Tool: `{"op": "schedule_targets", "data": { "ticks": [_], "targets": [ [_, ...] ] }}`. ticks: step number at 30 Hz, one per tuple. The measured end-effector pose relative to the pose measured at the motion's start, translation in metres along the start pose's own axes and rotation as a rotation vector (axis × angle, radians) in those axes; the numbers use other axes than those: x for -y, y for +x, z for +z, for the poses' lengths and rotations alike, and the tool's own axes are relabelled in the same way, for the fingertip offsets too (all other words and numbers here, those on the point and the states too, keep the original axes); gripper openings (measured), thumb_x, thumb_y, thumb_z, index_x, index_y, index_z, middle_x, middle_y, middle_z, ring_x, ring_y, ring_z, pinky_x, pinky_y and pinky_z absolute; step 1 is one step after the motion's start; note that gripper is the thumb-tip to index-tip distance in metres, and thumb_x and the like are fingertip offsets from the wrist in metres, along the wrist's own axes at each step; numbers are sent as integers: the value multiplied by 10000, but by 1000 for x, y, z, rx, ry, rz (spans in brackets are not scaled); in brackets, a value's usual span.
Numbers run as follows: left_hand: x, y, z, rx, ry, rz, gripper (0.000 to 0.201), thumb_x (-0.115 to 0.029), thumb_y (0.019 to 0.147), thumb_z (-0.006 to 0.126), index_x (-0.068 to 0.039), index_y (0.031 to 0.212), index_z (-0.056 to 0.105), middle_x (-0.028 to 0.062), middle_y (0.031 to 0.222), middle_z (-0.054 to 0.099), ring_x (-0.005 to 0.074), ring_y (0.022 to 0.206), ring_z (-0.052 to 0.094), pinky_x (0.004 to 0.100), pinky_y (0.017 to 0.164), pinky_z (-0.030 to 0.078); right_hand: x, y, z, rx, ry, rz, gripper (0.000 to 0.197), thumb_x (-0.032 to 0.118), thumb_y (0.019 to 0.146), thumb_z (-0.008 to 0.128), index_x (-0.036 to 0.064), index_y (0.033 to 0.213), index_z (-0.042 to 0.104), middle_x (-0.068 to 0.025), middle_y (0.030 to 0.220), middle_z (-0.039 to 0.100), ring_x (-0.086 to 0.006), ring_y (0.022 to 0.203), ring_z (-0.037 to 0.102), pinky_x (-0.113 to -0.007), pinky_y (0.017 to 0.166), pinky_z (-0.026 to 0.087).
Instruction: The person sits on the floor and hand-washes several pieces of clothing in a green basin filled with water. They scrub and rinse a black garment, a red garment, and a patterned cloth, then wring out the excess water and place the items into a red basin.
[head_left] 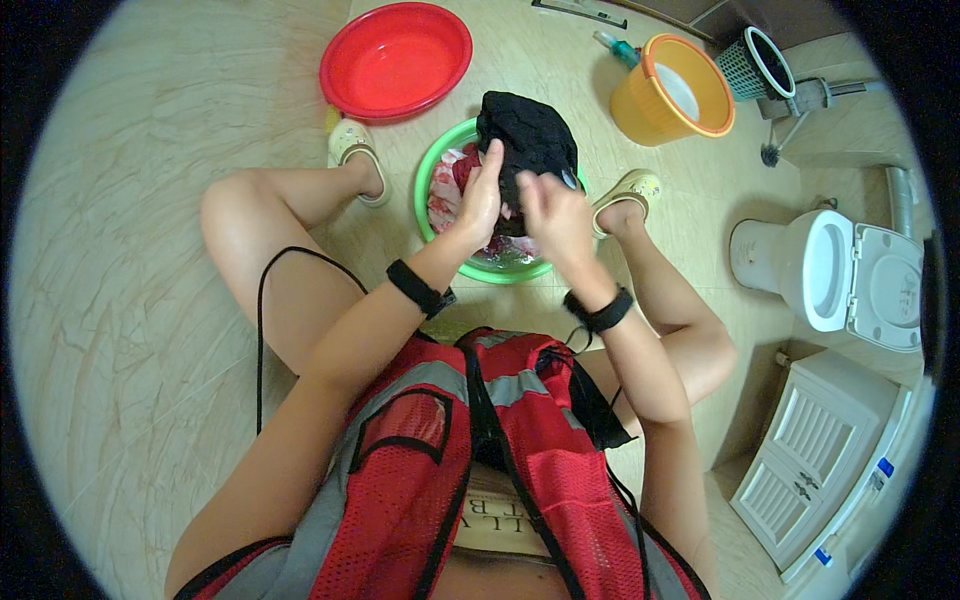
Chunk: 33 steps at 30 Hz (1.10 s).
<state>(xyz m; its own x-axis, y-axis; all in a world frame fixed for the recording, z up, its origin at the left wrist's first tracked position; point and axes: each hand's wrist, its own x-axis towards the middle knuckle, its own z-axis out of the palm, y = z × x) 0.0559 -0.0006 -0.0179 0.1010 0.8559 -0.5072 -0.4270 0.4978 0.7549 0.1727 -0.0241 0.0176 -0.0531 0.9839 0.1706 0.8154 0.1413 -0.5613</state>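
Between my feet stands a round green basin (505, 277) with wet red and white patterned cloth (446, 195) and some water in it. Above it a bunched black garment (530, 130) is held up, partly covering the basin's far right side. My left hand (480, 205) grips the garment's left side, thumb pointing up along it. Closed like a fist, my right hand (558, 222) has hold of its near right part. Both hands are close together, a short gap between them. Fingers on the far side of the fabric are hidden.
A red basin (395, 62) lies at the far left. Far right are an orange bucket (650, 105), a green bottle (618, 48) and a latticed bin (745, 68). A toilet (765, 255) and white louvred cabinet (815, 445) line the right side.
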Motion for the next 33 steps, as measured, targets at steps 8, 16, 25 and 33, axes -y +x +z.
{"op": "schedule_targets", "data": {
  "ticks": [8,16,25,33],
  "targets": [
    [11,8,7,91,-93,-158,273,-327,921,342,-152,816,524,-6,681,531,127,658,546,292,596,454,6,10,25,-219,50,-109,376,312,880,459,28,662,573,-187,555,566,-336,483,575,-418,451,464],
    [11,-7,7,48,-122,-204,387,-324,939,293,-104,731,534,26,643,542,133,558,489,286,492,375,32,9,10,-98,-37,-115,370,254,905,422,28,640,548,-200,578,552,-371,514,550,-444,466,426],
    [-53,-29,1,453,-221,-233,422,-343,893,478,-146,529,398,-29,390,332,83,345,330,221,414,286,-71,-2,3,623,858,-70,463,382,813,616,4,1073,556,-95,815,606,-194,738,560,-322,705,464],
    [-75,-35,-28,555,-508,-253,367,-276,864,488,-131,541,392,-15,413,321,113,394,348,252,511,336,-130,-32,5,587,902,506,309,176,811,640,72,1085,544,29,971,576,-108,928,553,-295,817,425]
  ]
}}
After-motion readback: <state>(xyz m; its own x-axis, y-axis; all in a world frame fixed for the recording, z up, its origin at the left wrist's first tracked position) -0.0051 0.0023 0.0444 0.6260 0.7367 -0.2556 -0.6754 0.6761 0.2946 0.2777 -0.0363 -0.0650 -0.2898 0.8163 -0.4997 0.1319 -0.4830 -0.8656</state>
